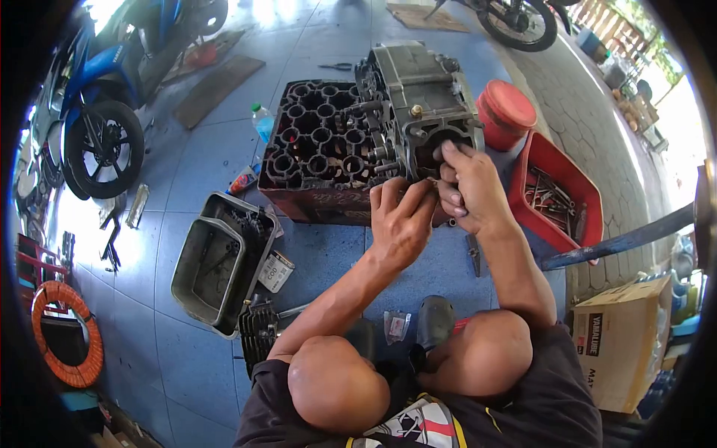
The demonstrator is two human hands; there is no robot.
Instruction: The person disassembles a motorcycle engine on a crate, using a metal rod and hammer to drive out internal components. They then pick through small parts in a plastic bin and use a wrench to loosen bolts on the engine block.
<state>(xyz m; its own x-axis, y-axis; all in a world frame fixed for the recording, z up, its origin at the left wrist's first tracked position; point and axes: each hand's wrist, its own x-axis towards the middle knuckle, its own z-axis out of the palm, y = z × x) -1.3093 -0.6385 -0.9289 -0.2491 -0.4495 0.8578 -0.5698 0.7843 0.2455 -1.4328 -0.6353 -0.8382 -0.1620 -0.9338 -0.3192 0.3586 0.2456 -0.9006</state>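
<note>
A grey metal engine block [418,82] rests on a dirty red crate [321,198] with round bottle compartments. My left hand [403,220] is at the block's near lower edge, its fingers bent and pressed together there; whatever they grip is hidden. Close beside it on the right, my right hand [467,187] is closed in front of the block's round opening, thumb and fingers pinched. What that pinch holds is too small to make out.
Left of the crate are a grey bin [179,280] with parts and a small bottle [262,123]. On the right stand a red bucket [508,112], a red tray [590,198] of wrenches and a cardboard box [624,343]. A finned cylinder [258,334] lies near my left knee.
</note>
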